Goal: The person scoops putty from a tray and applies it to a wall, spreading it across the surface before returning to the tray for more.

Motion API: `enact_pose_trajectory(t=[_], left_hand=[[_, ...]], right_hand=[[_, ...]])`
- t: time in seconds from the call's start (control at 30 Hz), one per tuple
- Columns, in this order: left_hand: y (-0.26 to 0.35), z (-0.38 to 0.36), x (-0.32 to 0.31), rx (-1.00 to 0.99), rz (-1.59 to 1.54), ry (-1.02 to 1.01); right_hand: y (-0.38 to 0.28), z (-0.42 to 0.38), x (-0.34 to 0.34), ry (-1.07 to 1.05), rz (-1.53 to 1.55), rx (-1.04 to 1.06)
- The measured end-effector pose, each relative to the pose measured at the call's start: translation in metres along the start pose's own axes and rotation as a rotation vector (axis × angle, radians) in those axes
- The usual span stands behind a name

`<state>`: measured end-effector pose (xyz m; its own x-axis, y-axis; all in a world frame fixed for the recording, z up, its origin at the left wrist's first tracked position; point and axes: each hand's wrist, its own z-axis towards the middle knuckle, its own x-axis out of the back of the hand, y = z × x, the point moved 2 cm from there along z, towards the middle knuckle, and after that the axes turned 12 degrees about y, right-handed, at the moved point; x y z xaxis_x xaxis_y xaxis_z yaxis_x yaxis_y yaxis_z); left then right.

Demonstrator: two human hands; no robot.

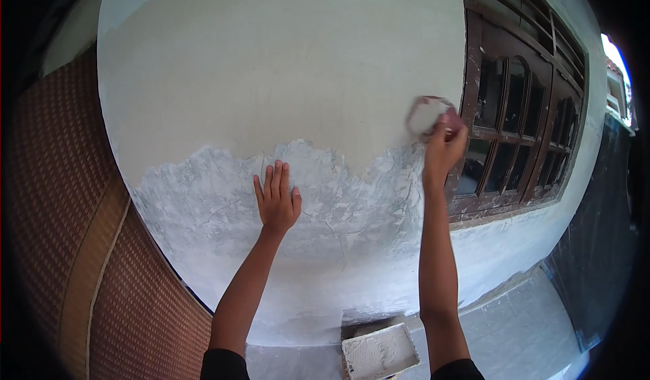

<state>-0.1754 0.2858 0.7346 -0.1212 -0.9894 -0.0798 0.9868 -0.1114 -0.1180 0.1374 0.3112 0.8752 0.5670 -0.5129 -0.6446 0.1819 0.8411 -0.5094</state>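
Observation:
My left hand (275, 198) lies flat on the wall (284, 75), fingers spread, over the rough whitish patch (338, 210) just below the ragged edge of the cream paint. Up at the right, my right hand (445, 151) grips a flat, dark-red piece with a white face (428, 117). Motion blurs this piece, and I cannot tell its exact kind. It is at the wall's right side, close to the window frame, with my thumb over its face.
A shallow tray (380, 351) of white paste sits low at the wall's foot, between my arms. The brown wooden window (514, 102) with glass panes is on the right. Woven brown panels (54, 177) line the left. Grey floor (501, 332) shows below.

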Motion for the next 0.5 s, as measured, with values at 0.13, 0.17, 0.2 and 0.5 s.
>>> enact_pose_trajectory(t=[0.13, 0.17, 0.2, 0.5], left_hand=[[-0.001, 0.001, 0.002, -0.002, -0.02, -0.016], [-0.001, 0.0, 0.003, -0.007, -0.024, -0.02], [-0.001, 0.001, 0.002, -0.011, -0.026, -0.021], [-0.001, 0.0, 0.001, -0.012, -0.015, -0.027]], right_hand=[[-0.034, -0.067, -0.017, -0.533, -0.227, 0.243], [-0.022, -0.062, -0.017, -0.488, -0.276, 0.241], [-0.004, -0.051, -0.019, -0.443, -0.322, 0.242], [-0.014, -0.059, -0.007, -0.49, -0.074, 0.166]])
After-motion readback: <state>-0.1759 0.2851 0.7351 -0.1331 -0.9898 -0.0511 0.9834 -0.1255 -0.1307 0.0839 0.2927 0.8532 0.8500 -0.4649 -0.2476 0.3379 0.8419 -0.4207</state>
